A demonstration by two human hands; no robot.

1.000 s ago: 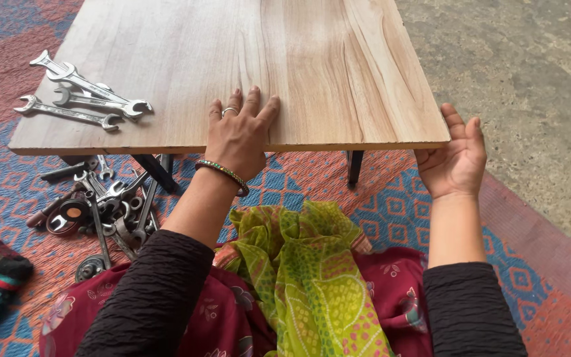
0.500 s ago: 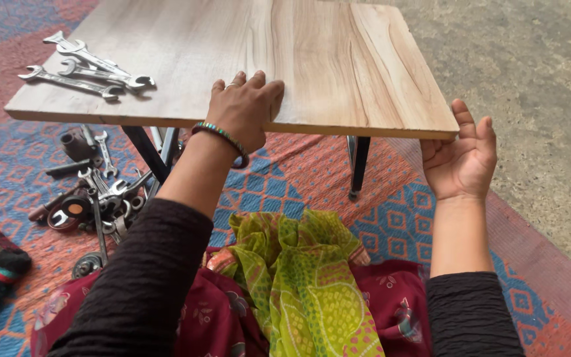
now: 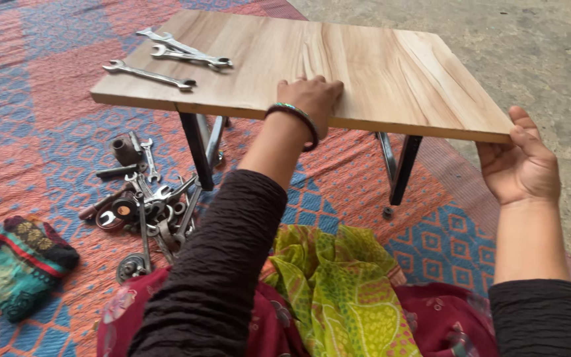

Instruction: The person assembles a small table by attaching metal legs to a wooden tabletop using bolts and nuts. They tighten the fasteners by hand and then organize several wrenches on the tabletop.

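**Both hands on the table's near edge**

The left hand (image 3: 308,99) lies flat, palm down, on the table (image 3: 378,73), fingers (image 3: 312,82) together and curled slightly over the near edge, pressing rather than gripping. The right hand (image 3: 520,165) cups the table's near right corner from the side and below, fingers spread loosely and thumb along the edge. Neither hand closes around anything.

The table stands on a patterned mat (image 3: 54,139), its black legs (image 3: 196,149) visible beyond and below the fingers. Past the left fingertips and to their left, three wrenches (image 3: 166,59) lie loose on the top. Below them, on the mat left of the left forearm, sits a pile of tools (image 3: 147,205), with a small knitted pouch (image 3: 24,264) nearer the person.

To handle the table well from this hold, I judge both hands should act together and keep the top level: any tilt away from the fingers would let the wrenches slide. The flat left palm gives little grip, so the right hand's cupped hold should carry the steering, with slow, even pressure.
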